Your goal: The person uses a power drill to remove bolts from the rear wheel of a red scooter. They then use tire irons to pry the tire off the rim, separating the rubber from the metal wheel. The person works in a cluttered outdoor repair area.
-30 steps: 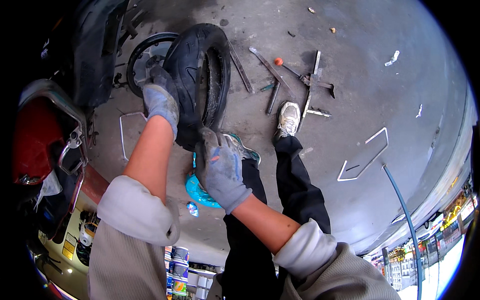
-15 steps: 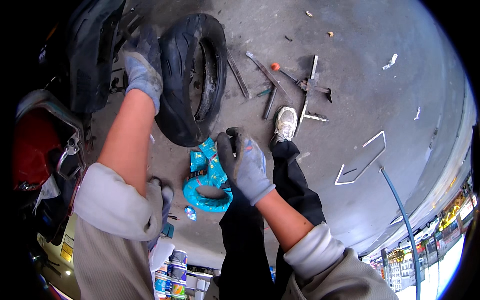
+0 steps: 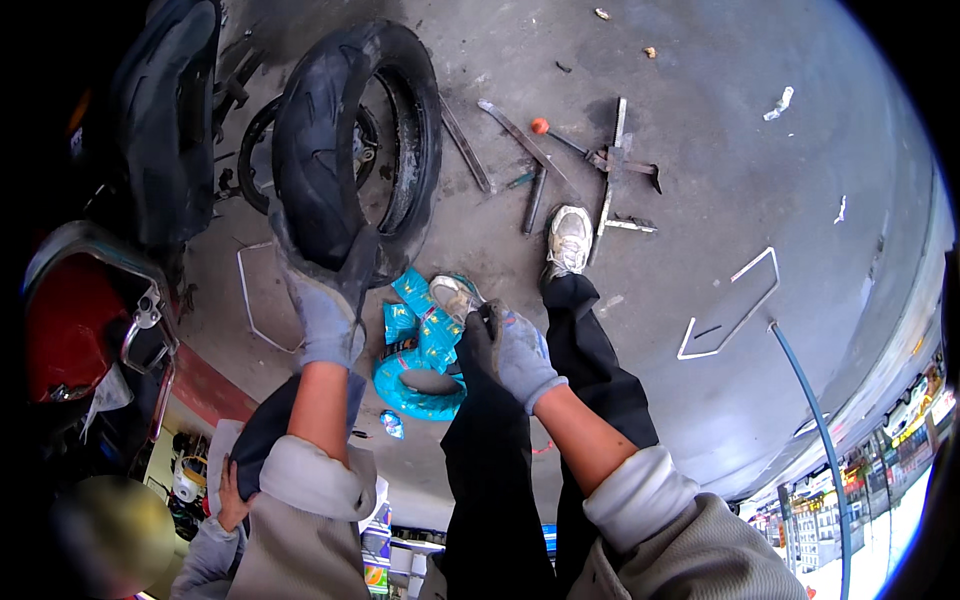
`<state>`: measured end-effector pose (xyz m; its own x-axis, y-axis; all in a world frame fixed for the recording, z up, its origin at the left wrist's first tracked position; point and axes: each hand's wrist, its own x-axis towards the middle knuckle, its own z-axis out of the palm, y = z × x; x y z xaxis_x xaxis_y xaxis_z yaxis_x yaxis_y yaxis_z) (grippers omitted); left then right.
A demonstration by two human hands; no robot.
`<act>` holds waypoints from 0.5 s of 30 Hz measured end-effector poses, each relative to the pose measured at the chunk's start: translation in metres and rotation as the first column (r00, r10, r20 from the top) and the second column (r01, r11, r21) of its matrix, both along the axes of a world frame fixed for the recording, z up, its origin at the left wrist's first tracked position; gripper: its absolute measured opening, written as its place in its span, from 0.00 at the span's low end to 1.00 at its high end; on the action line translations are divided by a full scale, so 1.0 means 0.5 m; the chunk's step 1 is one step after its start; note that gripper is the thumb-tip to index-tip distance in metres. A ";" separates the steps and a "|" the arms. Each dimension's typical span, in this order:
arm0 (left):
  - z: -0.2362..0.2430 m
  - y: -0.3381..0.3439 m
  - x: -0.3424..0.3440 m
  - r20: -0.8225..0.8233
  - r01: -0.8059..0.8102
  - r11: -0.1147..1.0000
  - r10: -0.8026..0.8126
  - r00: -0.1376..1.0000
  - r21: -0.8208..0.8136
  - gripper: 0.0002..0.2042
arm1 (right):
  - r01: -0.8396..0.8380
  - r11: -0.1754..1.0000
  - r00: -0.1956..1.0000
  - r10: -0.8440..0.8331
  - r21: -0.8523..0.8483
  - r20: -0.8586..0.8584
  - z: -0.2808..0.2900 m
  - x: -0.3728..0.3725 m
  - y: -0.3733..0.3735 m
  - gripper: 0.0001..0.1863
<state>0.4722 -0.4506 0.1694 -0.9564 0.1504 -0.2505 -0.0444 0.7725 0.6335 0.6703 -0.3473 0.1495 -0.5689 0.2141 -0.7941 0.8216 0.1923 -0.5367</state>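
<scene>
A black motorcycle tire (image 3: 310,130) stands on the grey ground, its opening turned toward the right. My left hand (image 3: 328,300), in a grey-and-black work glove, grips the tread at its near edge, thumb and fingers spread to either side. Partly hidden behind the tire is a dark wheel rim (image 3: 256,165). My right hand (image 3: 518,358), also gloved, hovers above my leg with curled fingers; nothing shows in it. Between the hands lies a ring wrapped in bright blue patterned plastic (image 3: 425,398), with loose blue wrapping (image 3: 438,340) beside it.
Flat metal bars (image 3: 466,150), a metal stand with an orange-knobbed lever (image 3: 610,165) and a short rod (image 3: 537,200) lie ahead. A second tire (image 3: 165,140) and a red vehicle part (image 3: 80,310) are at left. Another person's hand (image 3: 235,500) shows lower left.
My left hand has moved from the tire's far left side down to its near edge. The tire has shifted slightly left, baring the rim behind. My right hand has lowered slightly and its fingers have closed.
</scene>
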 end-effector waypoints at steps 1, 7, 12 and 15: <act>-0.007 -0.004 -0.002 -0.032 0.015 0.999 -0.014 0.999 0.040 0.47 | -0.015 1.000 1.000 0.015 -0.013 0.009 0.005 0.002 -0.002 0.15; 0.037 0.023 -0.031 -0.024 0.059 0.992 -0.056 0.998 0.114 0.44 | -0.110 0.992 0.993 0.112 -0.056 0.030 0.032 0.010 0.033 0.14; 0.044 0.021 -0.052 0.152 0.077 0.972 -0.112 0.982 0.222 0.42 | -0.070 0.996 0.996 0.072 -0.053 0.050 -0.021 0.032 0.002 0.16; -0.052 -0.021 -0.018 0.099 -0.064 0.965 0.040 0.994 0.256 0.40 | -0.070 0.997 0.997 0.071 -0.043 0.017 -0.027 0.022 -0.017 0.15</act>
